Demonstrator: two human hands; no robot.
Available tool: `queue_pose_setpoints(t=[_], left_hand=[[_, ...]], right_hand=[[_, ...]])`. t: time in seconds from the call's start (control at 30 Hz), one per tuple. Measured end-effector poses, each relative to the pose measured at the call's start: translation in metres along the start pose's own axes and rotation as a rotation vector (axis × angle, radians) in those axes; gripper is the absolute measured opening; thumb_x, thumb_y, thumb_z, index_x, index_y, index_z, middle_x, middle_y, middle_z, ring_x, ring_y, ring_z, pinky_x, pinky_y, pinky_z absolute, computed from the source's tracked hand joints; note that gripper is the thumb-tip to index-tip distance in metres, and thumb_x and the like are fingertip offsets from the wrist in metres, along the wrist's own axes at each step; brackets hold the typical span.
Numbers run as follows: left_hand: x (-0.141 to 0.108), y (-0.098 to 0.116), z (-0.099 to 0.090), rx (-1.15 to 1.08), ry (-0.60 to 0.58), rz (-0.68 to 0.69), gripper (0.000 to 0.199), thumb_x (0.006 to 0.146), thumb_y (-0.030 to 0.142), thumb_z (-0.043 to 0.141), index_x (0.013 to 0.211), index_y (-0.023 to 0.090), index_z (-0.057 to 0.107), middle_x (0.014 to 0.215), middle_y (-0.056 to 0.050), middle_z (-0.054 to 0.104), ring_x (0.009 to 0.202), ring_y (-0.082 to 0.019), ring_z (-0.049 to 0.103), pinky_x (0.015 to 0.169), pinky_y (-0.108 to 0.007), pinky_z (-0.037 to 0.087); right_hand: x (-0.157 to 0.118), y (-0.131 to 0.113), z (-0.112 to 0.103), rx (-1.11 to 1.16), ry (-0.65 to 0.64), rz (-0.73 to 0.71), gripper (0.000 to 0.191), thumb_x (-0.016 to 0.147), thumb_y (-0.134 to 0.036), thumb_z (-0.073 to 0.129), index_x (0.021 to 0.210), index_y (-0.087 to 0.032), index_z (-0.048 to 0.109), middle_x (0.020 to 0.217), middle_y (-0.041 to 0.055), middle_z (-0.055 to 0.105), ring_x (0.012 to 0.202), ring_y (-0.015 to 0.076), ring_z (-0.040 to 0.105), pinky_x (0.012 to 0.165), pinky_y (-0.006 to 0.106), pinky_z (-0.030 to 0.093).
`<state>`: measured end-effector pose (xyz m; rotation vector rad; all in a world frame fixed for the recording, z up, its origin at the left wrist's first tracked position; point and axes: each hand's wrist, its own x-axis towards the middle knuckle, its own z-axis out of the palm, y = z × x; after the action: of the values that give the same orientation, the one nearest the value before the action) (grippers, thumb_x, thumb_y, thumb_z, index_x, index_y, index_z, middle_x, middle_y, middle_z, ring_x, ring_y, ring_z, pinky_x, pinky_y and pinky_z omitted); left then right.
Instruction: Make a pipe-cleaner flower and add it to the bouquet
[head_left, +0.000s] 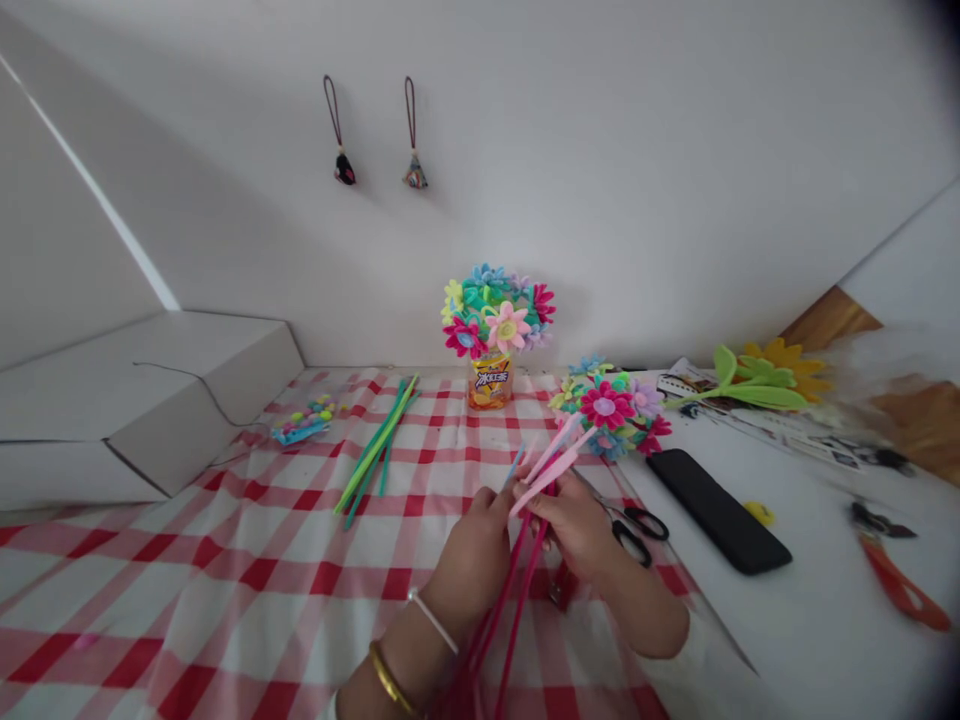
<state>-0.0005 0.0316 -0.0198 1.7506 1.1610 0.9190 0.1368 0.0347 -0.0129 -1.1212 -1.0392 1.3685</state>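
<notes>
My left hand is closed around a bunch of pipe cleaners, with a white band and a gold bangle on its wrist. Against it, my right hand pinches the same bunch between thumb and fingers. Light pink pipe cleaners stick up and to the right from the fingers. Magenta pipe cleaners hang below the hands towards my lap. A light blue pipe cleaner shows beside the left fingers. Black-handled scissors lie right of my right hand, their blades partly hidden.
Pipe-cleaner flowers stand in an orange container by the wall; another flower bunch lies right of it. Green pipe cleaners and a small blue tray are left. A phone, a yellow flower and red-handled pliers lie right.
</notes>
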Motion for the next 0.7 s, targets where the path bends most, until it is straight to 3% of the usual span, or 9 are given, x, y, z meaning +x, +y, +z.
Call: queue_pose_setpoints(t=[0.07,0.2,0.3,0.43,0.5,0.6,0.7], left_hand=[[-0.001,0.0,0.002,0.266,-0.005,0.044,0.052,0.079,0.004,0.032,0.126,0.019,0.05,0.099,-0.012,0.056,0.083,-0.021,0.057,0.074,-0.03,0.043],[-0.001,0.002,0.002,0.559,0.014,-0.066,0.06,0.078,-0.002,0.026,0.136,0.011,0.033,0.111,-0.02,0.052,0.077,-0.021,0.06,0.066,-0.031,0.044],[-0.001,0.005,0.002,0.693,0.057,-0.103,0.062,0.077,-0.004,0.028,0.137,0.012,0.031,0.111,-0.02,0.051,0.073,-0.02,0.06,0.063,-0.03,0.045],[-0.004,0.007,0.007,0.723,0.097,-0.092,0.067,0.078,-0.003,0.03,0.14,0.023,0.03,0.109,-0.017,0.05,0.067,-0.017,0.059,0.06,-0.029,0.045],[-0.005,0.008,0.009,0.567,0.114,-0.07,0.065,0.078,-0.002,0.03,0.137,0.025,0.036,0.106,-0.015,0.051,0.069,-0.018,0.059,0.064,-0.031,0.045],[-0.004,0.011,0.007,0.051,0.052,-0.009,0.052,0.079,0.004,0.036,0.126,0.021,0.052,0.094,-0.01,0.057,0.079,-0.02,0.057,0.075,-0.032,0.045],[-0.002,0.011,0.004,-0.497,-0.051,-0.148,0.041,0.078,0.011,0.045,0.116,0.022,0.059,0.08,-0.002,0.059,0.076,-0.018,0.055,0.078,-0.031,0.044]], right_hand=[[0.0,0.002,0.001,0.012,-0.005,-0.025,0.025,0.066,-0.032,0.073,0.082,-0.017,0.062,0.059,-0.0033,0.059,0.045,0.0068,0.045,0.039,0.018,0.033],[0.002,0.005,0.003,0.19,0.005,-0.027,0.024,0.066,-0.033,0.074,0.082,-0.018,0.063,0.064,-0.0029,0.059,0.052,0.0087,0.049,0.047,0.02,0.037],[0.004,0.007,0.004,0.238,0.039,-0.022,0.023,0.065,-0.034,0.074,0.076,-0.017,0.062,0.058,-0.0047,0.055,0.048,0.0076,0.045,0.045,0.02,0.035],[0.005,0.009,0.005,0.225,0.058,-0.008,0.022,0.065,-0.033,0.075,0.072,-0.018,0.061,0.057,-0.0054,0.056,0.046,0.0074,0.046,0.044,0.02,0.033],[0.004,0.008,0.005,0.22,0.064,0.006,0.022,0.065,-0.034,0.075,0.072,-0.018,0.062,0.058,-0.0051,0.058,0.047,0.0075,0.047,0.044,0.021,0.033],[0.003,0.005,0.003,0.251,0.078,0.044,0.024,0.064,-0.036,0.075,0.07,-0.017,0.06,0.057,-0.0046,0.058,0.047,0.0082,0.048,0.045,0.021,0.034],[0.003,0.003,0.002,0.323,0.083,0.052,0.025,0.063,-0.032,0.077,0.067,-0.018,0.057,0.055,-0.0056,0.056,0.046,0.0075,0.047,0.046,0.021,0.037]])
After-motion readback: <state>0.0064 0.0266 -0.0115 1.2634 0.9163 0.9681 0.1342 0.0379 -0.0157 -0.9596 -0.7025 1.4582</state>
